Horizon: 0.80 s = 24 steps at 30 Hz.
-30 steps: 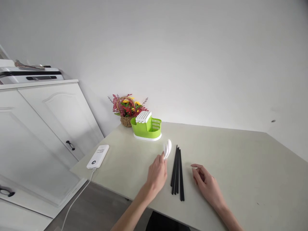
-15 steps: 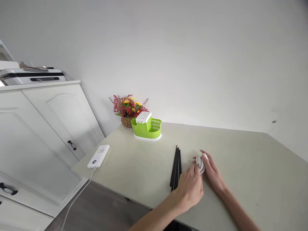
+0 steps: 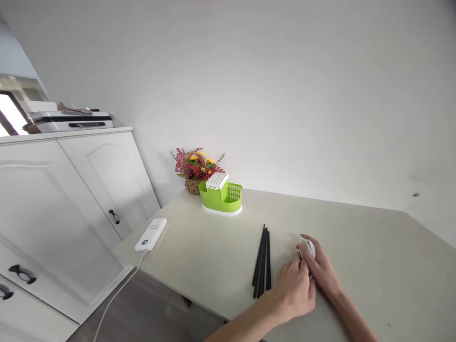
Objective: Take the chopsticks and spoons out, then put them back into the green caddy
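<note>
Both hands meet on small white spoons (image 3: 311, 247) — right of the black chopsticks (image 3: 262, 261).
Right hand (image 3: 320, 268) fingers curl over them; left hand (image 3: 294, 292) fingertips pinch their near edge — mostly hidden.

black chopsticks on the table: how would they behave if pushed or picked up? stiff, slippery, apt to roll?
The black chopsticks look thin, straight and rigid, so probably stiff and light. They lie in a loose bundle on the smooth table; a sideways push would likely fan them apart or roll some. Their slim, smooth-looking shafts may slip in a pinch, so taking them one or two at once seems safer.
</note>
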Tool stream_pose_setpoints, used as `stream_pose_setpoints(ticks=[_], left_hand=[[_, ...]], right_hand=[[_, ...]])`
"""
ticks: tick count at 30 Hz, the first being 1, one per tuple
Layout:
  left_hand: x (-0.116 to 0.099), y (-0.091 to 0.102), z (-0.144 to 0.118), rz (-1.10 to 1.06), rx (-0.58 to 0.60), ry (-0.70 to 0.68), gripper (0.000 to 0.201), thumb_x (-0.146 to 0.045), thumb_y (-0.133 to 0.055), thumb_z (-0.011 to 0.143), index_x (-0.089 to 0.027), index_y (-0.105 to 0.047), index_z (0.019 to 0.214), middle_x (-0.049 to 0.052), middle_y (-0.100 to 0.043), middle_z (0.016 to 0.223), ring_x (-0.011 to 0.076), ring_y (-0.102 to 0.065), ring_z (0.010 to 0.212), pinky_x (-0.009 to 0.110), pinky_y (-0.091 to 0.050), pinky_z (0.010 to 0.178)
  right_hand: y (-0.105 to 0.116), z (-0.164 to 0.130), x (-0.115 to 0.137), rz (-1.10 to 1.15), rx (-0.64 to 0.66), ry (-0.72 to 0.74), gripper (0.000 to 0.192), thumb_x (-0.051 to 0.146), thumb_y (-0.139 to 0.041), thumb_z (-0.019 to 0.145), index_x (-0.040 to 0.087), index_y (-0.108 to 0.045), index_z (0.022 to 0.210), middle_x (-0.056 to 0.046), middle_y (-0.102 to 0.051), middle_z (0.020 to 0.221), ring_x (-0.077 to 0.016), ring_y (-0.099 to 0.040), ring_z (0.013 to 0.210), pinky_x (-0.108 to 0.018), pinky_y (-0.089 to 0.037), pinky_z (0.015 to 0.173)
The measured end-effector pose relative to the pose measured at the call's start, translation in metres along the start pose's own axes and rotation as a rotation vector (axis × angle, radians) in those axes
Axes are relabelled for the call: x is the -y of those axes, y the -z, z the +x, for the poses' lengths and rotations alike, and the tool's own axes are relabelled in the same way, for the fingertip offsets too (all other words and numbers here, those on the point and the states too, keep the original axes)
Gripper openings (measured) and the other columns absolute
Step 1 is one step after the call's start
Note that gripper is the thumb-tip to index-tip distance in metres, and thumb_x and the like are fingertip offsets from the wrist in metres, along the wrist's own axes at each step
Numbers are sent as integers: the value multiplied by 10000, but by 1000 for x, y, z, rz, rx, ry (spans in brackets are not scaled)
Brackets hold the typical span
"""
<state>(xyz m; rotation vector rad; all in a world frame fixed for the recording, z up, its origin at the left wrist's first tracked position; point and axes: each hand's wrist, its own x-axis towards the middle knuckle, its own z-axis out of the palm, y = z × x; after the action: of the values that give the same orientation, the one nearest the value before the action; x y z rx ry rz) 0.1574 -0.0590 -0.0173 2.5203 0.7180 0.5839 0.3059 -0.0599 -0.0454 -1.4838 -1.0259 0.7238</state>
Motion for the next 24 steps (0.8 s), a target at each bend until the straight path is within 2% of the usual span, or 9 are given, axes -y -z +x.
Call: stream_pose_setpoints(ticks=[3, 4, 6, 10, 13, 16, 19, 21, 24], left_hand=[[14, 33, 5, 135, 19, -49, 561, -440, -538, 981, -123, -527, 1444, 202, -659, 1223, 350, -629, 1122, 510, -511, 1005], [22, 52, 9, 177, -18, -71, 492, -494, -551, 978, -172, -613, 1345, 163, -675, 1157, 329, -627, 1096, 496, -506, 1003], [44, 100, 20, 281, -182, -76, 367, -472, -569, 982, -210, -675, 1216, 135, -660, 1160, 300, -602, 1117, 478, -477, 1028], [97, 201, 48, 487, -555, 38, 258, -298, -474, 1032, -208, -653, 1194, 123, -631, 1228, 281, -543, 1217, 471, -418, 1087], [137, 249, 56, 637, -618, 127, 313, -327, -474, 1032, -196, -616, 1278, 142, -574, 1391, 310, -466, 1333, 480, -360, 1145], [171, 266, 52, 704, -507, 193, 386, -360, -461, 1031, -222, -571, 1374, 120, -531, 1495, 318, -442, 1367, 488, -338, 1162], [192, 268, 47, 691, -428, 199, 446, -372, -433, 1035, -240, -515, 1453, 101, -510, 1538, 299, -421, 1413, 493, -324, 1183], [196, 265, 49, 678, -419, 191, 469, -383, -399, 1047, -238, -489, 1484, 100, -494, 1559, 285, -398, 1450, 500, -306, 1204], [190, 259, 59, 647, -383, 209, 497, -413, -317, 1071, -227, -471, 1506, 100, -459, 1596, 278, -373, 1487, 517, -284, 1225]], right_hand=[[2, 5, -8, -50, 5, 33, 633, 671, -558, 890, 234, -517, 1346, -15, -702, 884, -221, -660, 825, -353, -535, 789], [3, 6, -11, -72, 11, 41, 642, 682, -546, 890, 231, -512, 1346, -9, -697, 856, -219, -656, 808, -353, -532, 782], [3, 9, -15, -120, 20, 41, 658, 706, -500, 898, 231, -502, 1352, -8, -698, 831, -221, -659, 791, -354, -527, 771], [1, 14, -18, -220, -1, 26, 629, 722, -464, 891, 256, -555, 1304, -23, -715, 849, -244, -684, 817, -362, -515, 770], [-3, 17, -17, -276, -45, 28, 573, 689, -454, 898, 267, -593, 1260, -39, -713, 863, -268, -683, 826, -380, -508, 771], [-6, 20, -18, -313, -78, 39, 541, 644, -420, 917, 260, -596, 1255, -68, -723, 904, -289, -685, 857, -403, -512, 787], [-9, 21, -22, -327, -74, 65, 507, 600, -421, 924, 267, -594, 1265, -90, -738, 1016, -296, -694, 949, -417, -519, 833], [-10, 22, -26, -329, -62, 91, 483, 569, -426, 925, 273, -599, 1265, -98, -733, 1127, -299, -683, 1054, -430, -516, 894], [-12, 23, -30, -326, -35, 139, 454, 520, -433, 922, 269, -616, 1253, -95, -691, 1302, -290, -627, 1220, -441, -486, 1007]])
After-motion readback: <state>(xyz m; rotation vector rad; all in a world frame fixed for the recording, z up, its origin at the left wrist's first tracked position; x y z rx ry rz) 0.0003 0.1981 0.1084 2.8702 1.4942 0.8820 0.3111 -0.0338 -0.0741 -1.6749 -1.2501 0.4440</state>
